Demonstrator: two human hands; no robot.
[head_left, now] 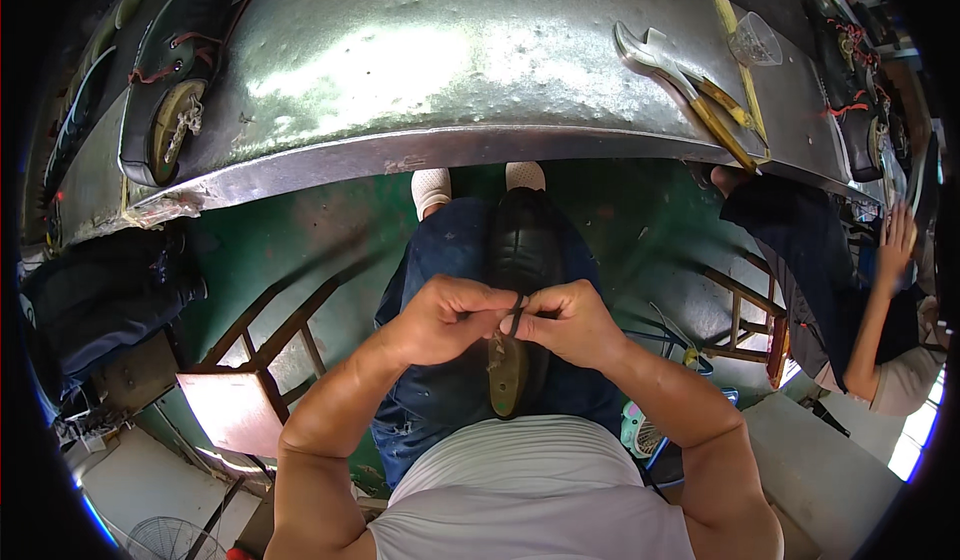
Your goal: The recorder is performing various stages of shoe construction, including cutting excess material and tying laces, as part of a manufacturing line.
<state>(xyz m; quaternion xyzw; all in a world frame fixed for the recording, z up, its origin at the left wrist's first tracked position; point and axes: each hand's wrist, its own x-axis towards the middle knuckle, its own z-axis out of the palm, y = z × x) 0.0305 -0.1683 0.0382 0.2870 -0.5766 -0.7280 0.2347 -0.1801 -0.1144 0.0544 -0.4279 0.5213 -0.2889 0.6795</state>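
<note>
A black shoe (522, 245) lies across my lap, toe pointing away from me. Its heel end shows a brownish last (508, 378) with a bit of pale frayed string on it. Above the shoe's opening, a short black strip, perhaps a lace (517, 314), is pinched from both sides. My left hand (452, 318) is closed, with thumb and forefinger on the strip. From the other side, my right hand (572, 326) pinches the same strip, fingertips almost touching the left ones. Both hands hide the middle of the shoe.
A metal-topped bench (400, 80) spans the far side. Steel pincers (690, 90) with yellow handles and a clear cup (755, 40) are on it. Dark shoes with red laces stand left (170, 70) and right (848, 100). Wooden stools flank me. A co-worker's hand (897, 245) is at right.
</note>
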